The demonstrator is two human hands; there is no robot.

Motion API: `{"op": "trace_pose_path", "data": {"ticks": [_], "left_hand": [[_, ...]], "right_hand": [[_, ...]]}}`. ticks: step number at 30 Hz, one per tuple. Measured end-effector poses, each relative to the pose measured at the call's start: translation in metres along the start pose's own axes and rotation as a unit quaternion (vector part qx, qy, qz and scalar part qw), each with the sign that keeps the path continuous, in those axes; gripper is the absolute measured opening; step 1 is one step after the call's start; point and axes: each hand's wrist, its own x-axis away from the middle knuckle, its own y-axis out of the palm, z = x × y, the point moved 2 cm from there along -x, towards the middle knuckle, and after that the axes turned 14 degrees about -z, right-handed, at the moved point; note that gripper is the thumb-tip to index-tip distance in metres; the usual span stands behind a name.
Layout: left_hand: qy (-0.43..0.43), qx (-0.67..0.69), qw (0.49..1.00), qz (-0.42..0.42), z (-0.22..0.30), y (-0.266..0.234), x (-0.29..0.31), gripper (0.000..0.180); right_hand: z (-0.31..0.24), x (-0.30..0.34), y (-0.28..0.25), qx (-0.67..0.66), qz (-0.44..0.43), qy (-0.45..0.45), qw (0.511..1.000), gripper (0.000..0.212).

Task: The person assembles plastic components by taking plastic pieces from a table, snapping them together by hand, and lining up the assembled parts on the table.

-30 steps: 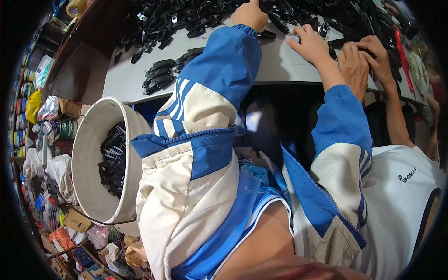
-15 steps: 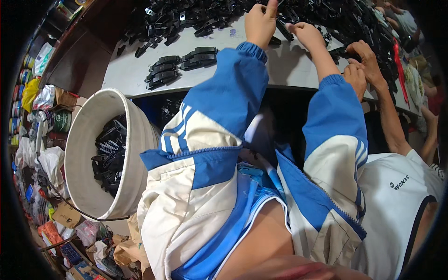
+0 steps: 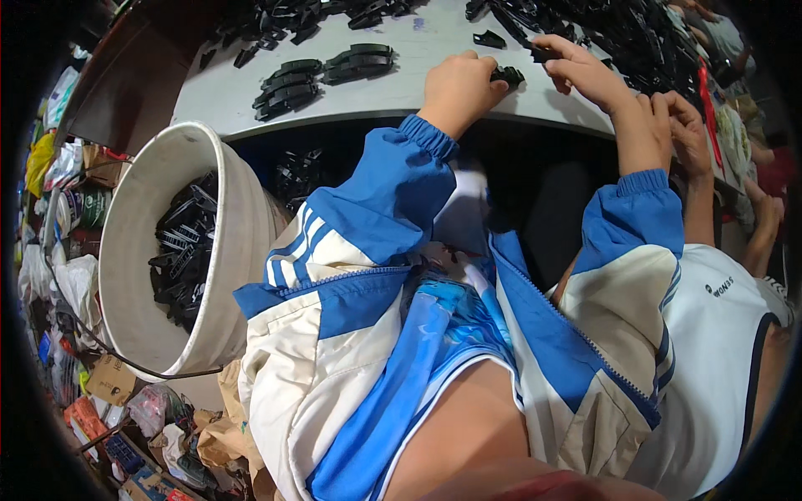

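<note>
My left hand [image 3: 461, 90] is closed on a small black plastic clip [image 3: 510, 77] near the table's front edge. To its right, my right hand [image 3: 589, 77] pinches another black plastic piece [image 3: 545, 55] between thumb and fingers. One loose black piece [image 3: 489, 39] lies on the tabletop just beyond my hands. Left of them, curved black parts are lined up in two neat stacks, a left stack [image 3: 286, 90] and a right stack [image 3: 358, 64]. Exactly how the held pieces are shaped is partly hidden by my fingers.
Heaps of black parts [image 3: 643, 50] cover the far side of the white table [image 3: 401, 96]. A white bucket [image 3: 238, 250] holding black parts stands at my left. Close by on my right are a co-worker's hands [image 3: 689, 134]. Bags and boxes clutter the left floor.
Both hands have come back from the heap toward the table's front edge. My right hand has also shifted right, nearer the co-worker's hands. The whole view has tilted slightly.
</note>
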Motion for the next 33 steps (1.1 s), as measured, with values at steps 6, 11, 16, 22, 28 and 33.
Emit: {"op": "trace_pose_path", "data": {"ticks": [6,11,16,22,28,33], "left_hand": [[-0.009,-0.101,0.995,0.001,0.000,0.005,0.006,0.031],[-0.023,-0.128,0.991,0.012,0.004,0.012,-0.002,0.036],[-0.045,-0.092,0.995,0.008,0.011,0.014,-0.003,0.034],[-0.068,-0.042,0.994,-0.071,0.004,-0.005,-0.005,0.026],[0.061,-0.101,0.987,-0.110,0.006,-0.003,-0.022,0.049],[0.095,-0.147,0.976,-0.133,0.015,0.004,-0.041,0.032]], "right_hand": [[0.017,-0.010,0.015,0.276,0.126,-0.139,0.943,0.028],[0.036,-0.016,0.021,-0.012,0.124,0.107,0.986,0.026],[0.019,-0.027,0.029,0.036,0.184,0.107,0.976,0.029],[0.005,-0.028,0.025,0.205,0.140,0.069,0.966,0.031],[0.012,0.009,-0.002,-0.030,0.115,-0.015,0.993,0.033],[0.014,0.018,-0.003,-0.102,0.129,-0.005,0.986,0.031]]}}
